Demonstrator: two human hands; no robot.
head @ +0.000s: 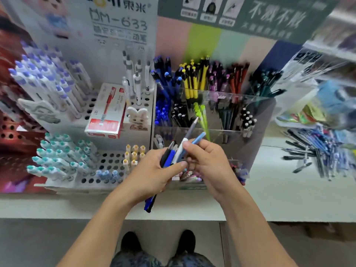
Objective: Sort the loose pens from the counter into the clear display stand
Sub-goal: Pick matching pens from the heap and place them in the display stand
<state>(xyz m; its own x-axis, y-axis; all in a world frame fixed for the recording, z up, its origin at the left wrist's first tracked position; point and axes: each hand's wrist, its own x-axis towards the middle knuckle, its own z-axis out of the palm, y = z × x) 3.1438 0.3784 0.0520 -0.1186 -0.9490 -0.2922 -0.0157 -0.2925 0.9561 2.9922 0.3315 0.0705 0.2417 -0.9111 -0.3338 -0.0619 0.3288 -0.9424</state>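
Pale white counter carries everything. Left: white perforated pen rack, red-and-white pen box lying on its upper tier. Centre: clear acrylic tiered display stand, just beside rack. Right: loose heap of blue and black pens flat on counter, well apart from stand. Clear plastic packets behind heap, blurred.

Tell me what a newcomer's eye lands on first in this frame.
Both hands at centre: the left hand grips a bundle of pens while the right hand pinches a light-blue pen. Behind them stands the clear display stand, filled by colour; a loose pile of pens lies on the counter at right.
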